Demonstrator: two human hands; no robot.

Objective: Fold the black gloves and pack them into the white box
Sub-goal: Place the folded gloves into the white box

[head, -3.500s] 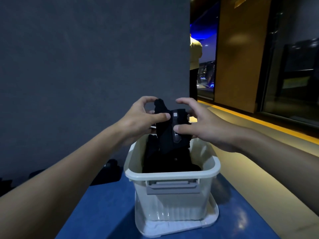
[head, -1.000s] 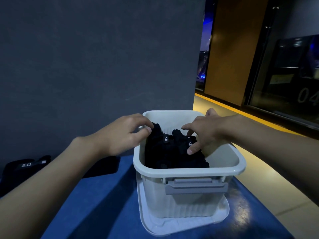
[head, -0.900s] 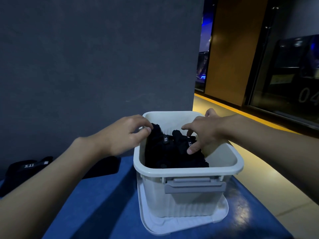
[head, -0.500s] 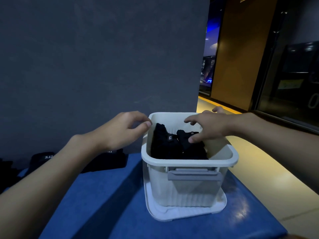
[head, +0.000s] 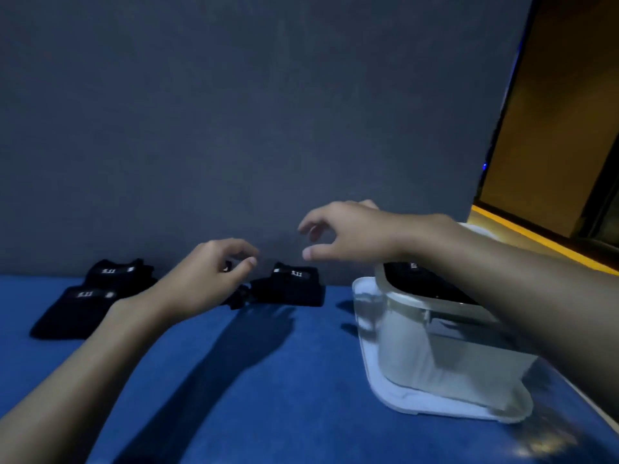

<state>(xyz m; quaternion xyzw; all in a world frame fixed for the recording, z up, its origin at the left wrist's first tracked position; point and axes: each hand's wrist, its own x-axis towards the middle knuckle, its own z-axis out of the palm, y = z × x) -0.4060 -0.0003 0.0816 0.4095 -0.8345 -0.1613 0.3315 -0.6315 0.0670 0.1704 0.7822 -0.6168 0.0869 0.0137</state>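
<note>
**Both hands out of the box, swung left toward the loose gloves**

Head view.
- Left hand (head: 204,276): fingers loosely curled, holding nothing, hovering over the blue tabletop (head: 251,380) just beside the centre glove (head: 291,286), marked 5.11.
- Right hand (head: 348,232): half-curled, empty, in the air left of the white box (head: 445,360).
- White box: on a white tray (head: 435,403), at the right; packed gloves (head: 425,283) inside.
- Two left gloves (head: 80,309): by the grey wall (head: 234,112).

Matt black cloth gloves (head: 287,285), smooth glossy white plastic box (head: 432,356), blue felt-like tabletop (head: 234,380), matt grey wall (head: 234,112)
</note>
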